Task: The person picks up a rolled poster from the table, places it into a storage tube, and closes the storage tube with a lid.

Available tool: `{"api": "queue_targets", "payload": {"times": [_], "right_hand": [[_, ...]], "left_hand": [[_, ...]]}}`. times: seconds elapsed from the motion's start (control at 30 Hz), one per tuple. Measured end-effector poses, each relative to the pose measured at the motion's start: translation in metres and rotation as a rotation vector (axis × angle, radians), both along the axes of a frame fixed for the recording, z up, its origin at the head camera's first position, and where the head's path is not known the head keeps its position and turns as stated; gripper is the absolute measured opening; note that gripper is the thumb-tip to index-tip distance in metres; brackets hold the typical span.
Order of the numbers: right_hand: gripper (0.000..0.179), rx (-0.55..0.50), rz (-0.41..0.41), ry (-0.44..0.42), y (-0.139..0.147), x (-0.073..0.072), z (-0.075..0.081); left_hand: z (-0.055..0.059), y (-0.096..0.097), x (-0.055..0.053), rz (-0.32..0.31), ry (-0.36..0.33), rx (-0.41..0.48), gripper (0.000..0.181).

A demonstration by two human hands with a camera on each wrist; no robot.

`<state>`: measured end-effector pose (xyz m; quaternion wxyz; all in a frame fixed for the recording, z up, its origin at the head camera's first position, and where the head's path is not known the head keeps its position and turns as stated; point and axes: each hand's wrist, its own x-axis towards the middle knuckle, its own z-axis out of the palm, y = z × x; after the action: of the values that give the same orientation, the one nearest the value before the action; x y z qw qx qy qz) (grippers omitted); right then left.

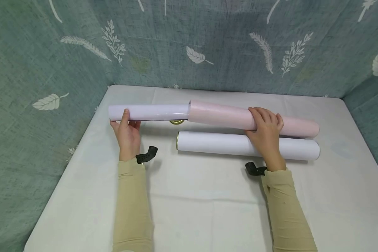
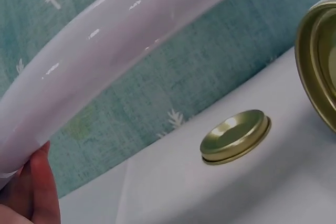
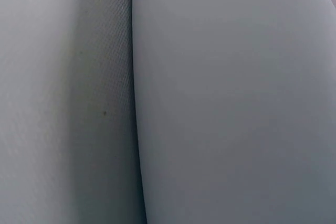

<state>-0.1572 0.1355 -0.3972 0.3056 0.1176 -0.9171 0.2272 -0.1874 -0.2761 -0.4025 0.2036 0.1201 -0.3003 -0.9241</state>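
Observation:
A glossy pale rolled sheet (image 1: 154, 112) runs into the left end of a pink roll (image 1: 220, 113), and only its left part shows. My left hand (image 1: 128, 136) pinches the pale roll near its outer end, thumb in front and fingers beneath. Over the middle of the pink roll, my right hand (image 1: 266, 131) grips from above with fingers curled over its far side. Just in front lies a white cardboard tube (image 1: 214, 142), partly covered by the right hand and wrist. Its gold metal rim (image 2: 307, 61) faces left.
A round gold lid (image 2: 236, 136) lies on the white-covered table (image 1: 189, 217) behind the tube, partly hidden by the pale roll in the head view. Green leaf-patterned cloth (image 1: 163, 45) hangs along the table's back and sides. Each wrist carries a black camera mount (image 1: 147, 155).

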Motion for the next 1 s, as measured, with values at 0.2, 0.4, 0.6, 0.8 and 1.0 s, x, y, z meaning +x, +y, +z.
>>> {"api": "queue_targets", "payload": {"times": [0.2,0.4,0.6,0.8,1.0], "right_hand": [[0.071,0.008,-0.014,-0.016,0.0,0.0,0.0],[0.071,0.008,-0.019,-0.009,0.001,0.0,-0.001],[0.069,0.016,-0.018,-0.005,0.003,-0.001,-0.002],[0.067,0.013,-0.013,-0.006,0.003,-0.001,-0.004],[0.069,0.012,-0.013,-0.002,0.002,-0.003,-0.003]], "left_hand": [[0.002,0.001,-0.002,0.016,-0.024,-0.06,0.079],[0.002,0.007,-0.002,-0.02,-0.001,-0.081,0.072],[0.0,0.01,0.0,-0.03,0.007,-0.063,0.068],[-0.002,0.01,0.003,-0.031,0.024,-0.043,0.058],[0.002,0.007,0.002,-0.035,0.001,-0.024,0.047]]}}
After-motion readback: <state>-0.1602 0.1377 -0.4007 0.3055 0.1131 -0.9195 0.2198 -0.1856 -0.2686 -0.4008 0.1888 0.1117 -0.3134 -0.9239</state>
